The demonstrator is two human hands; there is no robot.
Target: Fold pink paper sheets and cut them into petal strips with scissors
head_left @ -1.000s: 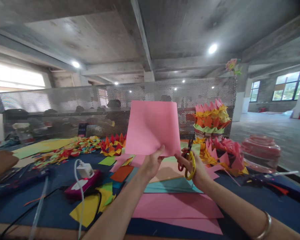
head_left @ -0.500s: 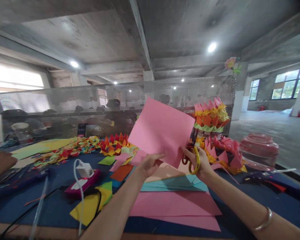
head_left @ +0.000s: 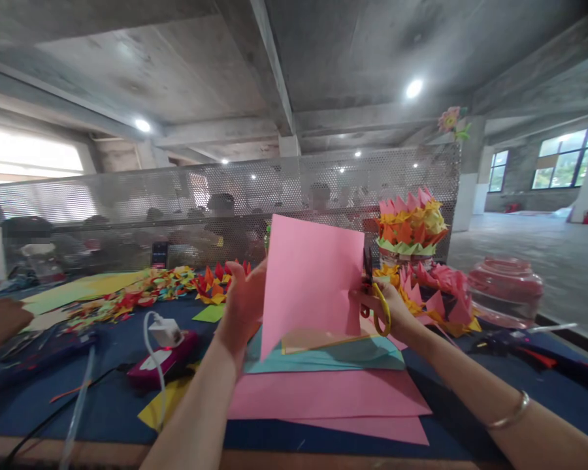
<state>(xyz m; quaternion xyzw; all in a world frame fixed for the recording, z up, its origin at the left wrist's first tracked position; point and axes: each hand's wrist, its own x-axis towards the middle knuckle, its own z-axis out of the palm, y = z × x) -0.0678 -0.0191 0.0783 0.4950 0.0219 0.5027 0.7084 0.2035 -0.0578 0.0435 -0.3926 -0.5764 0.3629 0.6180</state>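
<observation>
A pink sheet of paper stands upright before me, above the stacked paper. My right hand pinches the sheet near its right edge and also holds a pair of scissors with yellow handles, its dark blades pointing up. My left hand is at the sheet's left edge, open, with the thumb raised; some of its fingers are hidden behind the paper. Below lie blue sheets, a peach sheet and larger pink sheets.
Folded-paper flowers and a pinkish clear jar stand to the right, near a glue gun. Left are a purple power strip with cables, paper scraps and another person's hand. A perforated metal screen runs behind.
My left hand has let go of the sheet's lower edge and moved left and up to its left edge. The sheet has turned more upright and come down slightly.
</observation>
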